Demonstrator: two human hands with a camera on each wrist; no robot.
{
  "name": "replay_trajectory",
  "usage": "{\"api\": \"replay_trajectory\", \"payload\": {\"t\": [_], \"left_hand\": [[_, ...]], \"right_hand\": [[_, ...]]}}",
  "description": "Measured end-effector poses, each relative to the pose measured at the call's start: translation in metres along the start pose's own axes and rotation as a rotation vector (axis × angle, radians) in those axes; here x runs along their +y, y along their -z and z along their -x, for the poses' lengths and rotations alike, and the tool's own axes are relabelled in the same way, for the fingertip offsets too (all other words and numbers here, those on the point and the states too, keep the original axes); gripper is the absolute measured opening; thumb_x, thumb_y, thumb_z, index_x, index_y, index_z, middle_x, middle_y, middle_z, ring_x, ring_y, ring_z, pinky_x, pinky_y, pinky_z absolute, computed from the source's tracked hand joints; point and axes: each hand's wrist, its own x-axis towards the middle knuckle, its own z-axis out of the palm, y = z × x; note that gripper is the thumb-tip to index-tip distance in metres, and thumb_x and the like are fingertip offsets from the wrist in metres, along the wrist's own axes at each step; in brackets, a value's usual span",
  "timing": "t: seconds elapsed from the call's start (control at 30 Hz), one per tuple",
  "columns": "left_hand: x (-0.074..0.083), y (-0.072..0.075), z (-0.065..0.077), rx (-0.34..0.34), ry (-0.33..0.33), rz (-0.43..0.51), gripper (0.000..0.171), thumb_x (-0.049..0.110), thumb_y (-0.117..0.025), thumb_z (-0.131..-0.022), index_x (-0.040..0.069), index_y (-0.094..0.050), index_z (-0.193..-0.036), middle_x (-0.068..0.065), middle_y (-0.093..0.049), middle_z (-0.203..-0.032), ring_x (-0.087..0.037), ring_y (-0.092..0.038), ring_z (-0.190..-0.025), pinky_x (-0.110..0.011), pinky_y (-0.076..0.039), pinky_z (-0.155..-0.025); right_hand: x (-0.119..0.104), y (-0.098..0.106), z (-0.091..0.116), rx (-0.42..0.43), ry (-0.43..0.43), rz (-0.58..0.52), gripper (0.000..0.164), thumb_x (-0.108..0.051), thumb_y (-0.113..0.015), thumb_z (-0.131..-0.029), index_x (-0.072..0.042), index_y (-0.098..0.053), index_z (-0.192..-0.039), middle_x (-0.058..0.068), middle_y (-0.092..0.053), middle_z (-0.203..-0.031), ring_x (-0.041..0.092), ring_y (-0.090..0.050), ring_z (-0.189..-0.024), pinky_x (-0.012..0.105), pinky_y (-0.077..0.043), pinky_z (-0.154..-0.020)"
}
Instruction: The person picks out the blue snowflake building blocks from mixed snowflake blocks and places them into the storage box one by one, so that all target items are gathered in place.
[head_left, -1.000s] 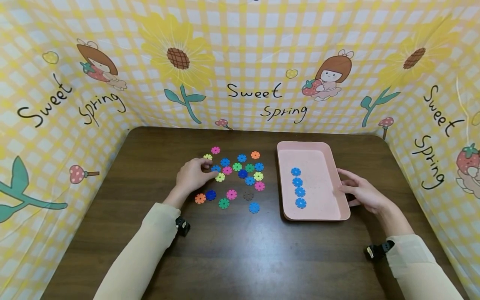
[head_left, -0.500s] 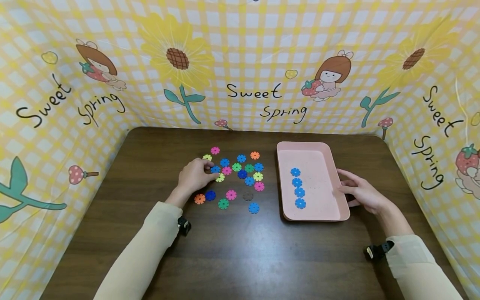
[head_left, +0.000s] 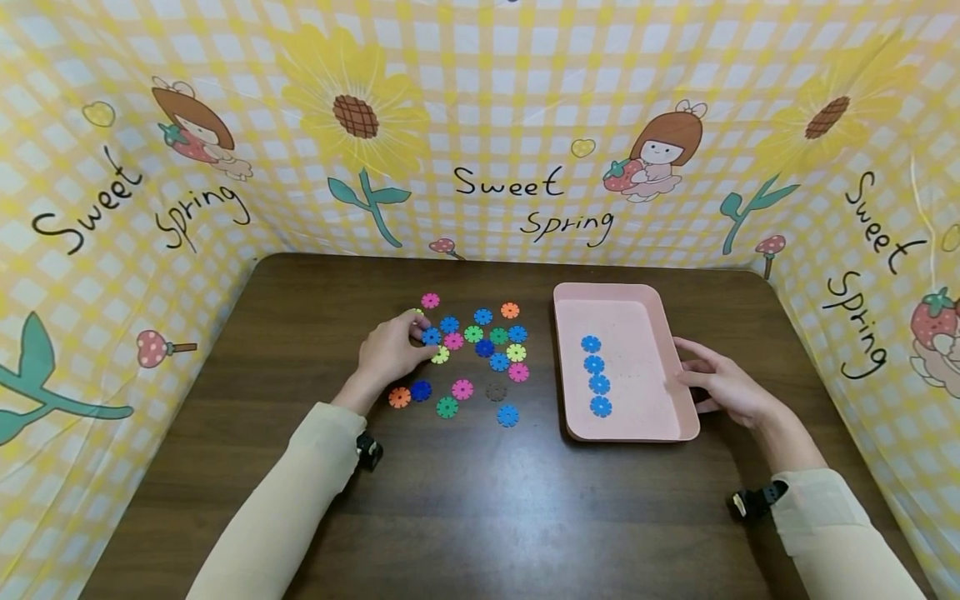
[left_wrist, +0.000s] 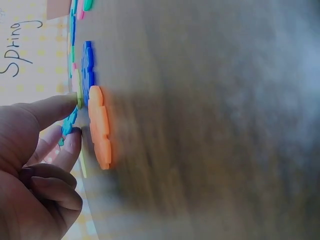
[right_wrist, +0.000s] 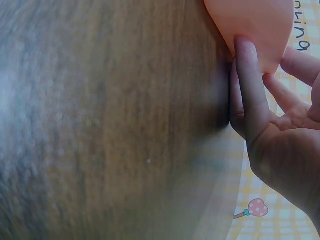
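Observation:
With thumb and fingertips my left hand (head_left: 390, 348) pinches a blue notched plastic disc (head_left: 431, 336) at the left side of the scattered discs. From the left wrist, the same blue disc (left_wrist: 69, 121) stands tilted between the thumb and a fingertip, partly hidden. A yellow-green disc (head_left: 441, 356) lies right by the thumb tip, and a pink disc (head_left: 453, 341) just to the right. My right hand (head_left: 731, 390) touches the right outer wall of a pink tray (head_left: 637, 333), its fingers fairly straight. The right wrist view has these fingers against the tray's corner (right_wrist: 260, 25).
Several more flower-shaped discs in pink, green, orange and blue lie left of the tray, among them an orange disc (head_left: 400, 397) and a dark see-through disc (head_left: 497, 391). Inside the tray, several blue discs (head_left: 594, 365) form a column. Patterned cloth walls (head_left: 510, 125) border the brown table (head_left: 480, 517).
My left fingers have drawn slightly around the blue disc, which now shows more fully and tilts up a little. The right hand and the tray have stayed put.

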Motion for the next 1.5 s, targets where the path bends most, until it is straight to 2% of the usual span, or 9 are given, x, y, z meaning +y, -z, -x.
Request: {"api": "replay_trajectory", "payload": {"t": [0.23, 0.63, 0.8, 0.93, 1.1, 1.3, 1.5], "left_hand": [[0.001, 0.000, 0.001, 0.025, -0.006, 0.006, 0.031, 0.032, -0.080, -0.092, 0.022, -0.069, -0.119, -0.001, -0.072, -0.102, -0.027, -0.066, -0.094, -0.052, -0.049, -0.082], [0.001, 0.001, 0.002, 0.052, -0.004, 0.066, 0.030, 0.032, -0.081, -0.092, 0.023, -0.071, -0.119, 0.002, -0.073, -0.097, -0.024, -0.066, -0.087, -0.048, -0.048, -0.076], [0.007, 0.003, 0.003, 0.074, -0.038, 0.093, 0.033, 0.031, -0.081, -0.093, 0.020, -0.071, -0.122, 0.002, -0.074, -0.096, -0.023, -0.067, -0.081, -0.044, -0.049, -0.069], [0.018, 0.006, 0.003, 0.100, -0.082, 0.105, 0.034, 0.030, -0.080, -0.093, 0.018, -0.071, -0.123, 0.000, -0.075, -0.099, -0.024, -0.065, -0.078, -0.042, -0.048, -0.066], [0.039, 0.008, 0.001, 0.110, -0.121, 0.152, 0.033, 0.029, -0.081, -0.094, 0.018, -0.071, -0.123, 0.001, -0.074, -0.102, -0.023, -0.060, -0.069, -0.039, -0.041, -0.058], [0.066, 0.001, -0.007, 0.100, -0.169, 0.191, 0.032, 0.030, -0.079, -0.095, 0.020, -0.070, -0.124, 0.004, -0.074, -0.103, -0.020, -0.060, -0.062, -0.037, -0.041, -0.055], [0.094, -0.013, -0.017, 0.083, -0.222, 0.228, 0.029, 0.030, -0.080, -0.095, 0.020, -0.071, -0.121, 0.005, -0.073, -0.100, -0.016, -0.063, -0.075, -0.036, -0.044, -0.060]], "right_hand": [[0.001, 0.000, -0.001, 0.000, 0.001, -0.002, 0.074, -0.014, -0.059, -0.106, -0.009, -0.016, -0.166, 0.034, -0.045, -0.138, 0.021, -0.068, -0.099, 0.051, -0.061, -0.076], [0.000, 0.000, -0.001, -0.006, 0.002, -0.008, 0.076, -0.016, -0.060, -0.106, -0.010, -0.015, -0.166, 0.036, -0.043, -0.141, 0.022, -0.068, -0.099, 0.051, -0.061, -0.076], [0.001, 0.000, -0.001, -0.002, 0.002, -0.012, 0.076, -0.016, -0.060, -0.106, -0.010, -0.015, -0.166, 0.036, -0.043, -0.142, 0.022, -0.068, -0.099, 0.051, -0.060, -0.076], [0.000, -0.001, 0.000, 0.000, 0.001, -0.012, 0.075, -0.016, -0.060, -0.106, -0.010, -0.016, -0.166, 0.036, -0.042, -0.142, 0.022, -0.068, -0.099, 0.051, -0.060, -0.076], [-0.001, 0.000, 0.001, -0.006, -0.001, -0.011, 0.076, -0.016, -0.059, -0.106, -0.010, -0.014, -0.167, 0.037, -0.040, -0.145, 0.022, -0.068, -0.100, 0.051, -0.060, -0.077], [-0.003, 0.001, 0.001, -0.005, -0.006, -0.014, 0.076, -0.017, -0.060, -0.106, -0.011, -0.014, -0.167, 0.037, -0.040, -0.145, 0.021, -0.068, -0.100, 0.051, -0.060, -0.077], [-0.004, -0.001, 0.001, -0.009, -0.014, -0.025, 0.076, -0.016, -0.059, -0.106, -0.013, -0.014, -0.167, 0.037, -0.039, -0.146, 0.021, -0.068, -0.100, 0.051, -0.060, -0.077]]}}
